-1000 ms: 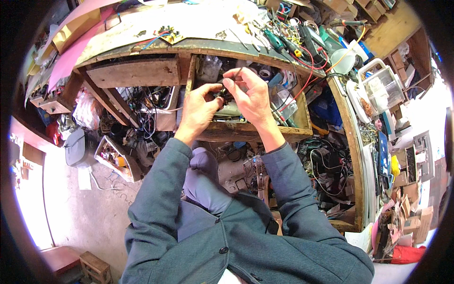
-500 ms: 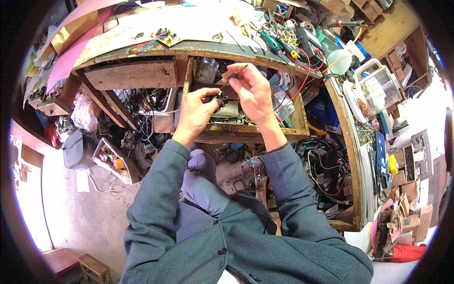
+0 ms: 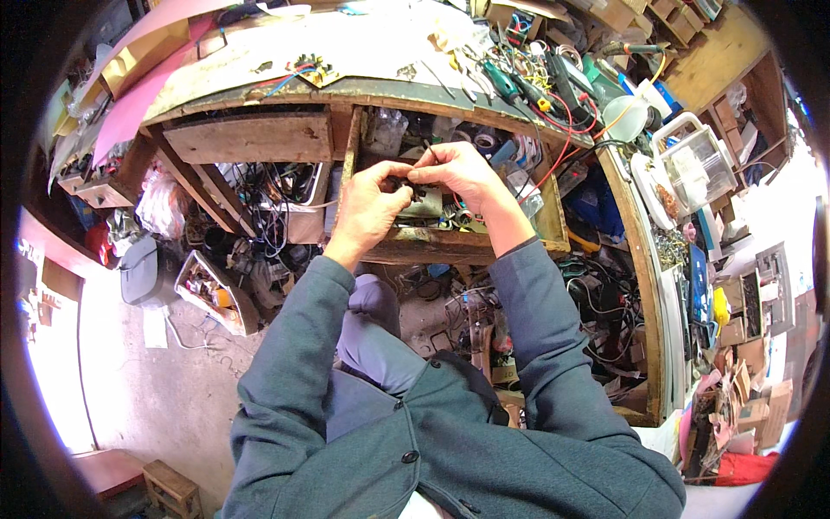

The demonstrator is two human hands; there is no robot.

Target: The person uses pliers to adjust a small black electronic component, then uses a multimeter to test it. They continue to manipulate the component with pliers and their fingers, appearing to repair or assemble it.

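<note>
Above the pulled-out drawer (image 3: 458,235) my two hands meet, fingertips nearly touching. My left hand (image 3: 370,212) is closed on a small dark part (image 3: 418,194), largely hidden by the fingers. My right hand (image 3: 467,177) pinches a thin dark stick-like piece (image 3: 431,154), whose end sticks up past the fingertips. Whether it is a tool or a wire I cannot tell. Beneath the hands, the drawer holds tape rolls (image 3: 485,141), clear plastic bags and small loose parts.
The worktop (image 3: 259,56) carries a small circuit board with coloured wires (image 3: 304,71), a green-handled screwdriver (image 3: 500,80) and red test leads (image 3: 566,130). Tangled cables (image 3: 272,212) fill the space under the bench. A box of odds and ends (image 3: 214,294) stands on the floor at left.
My right hand has come down and in to the left hand, bringing the thin dark piece to the small part. The left hand has shifted slightly right.
</note>
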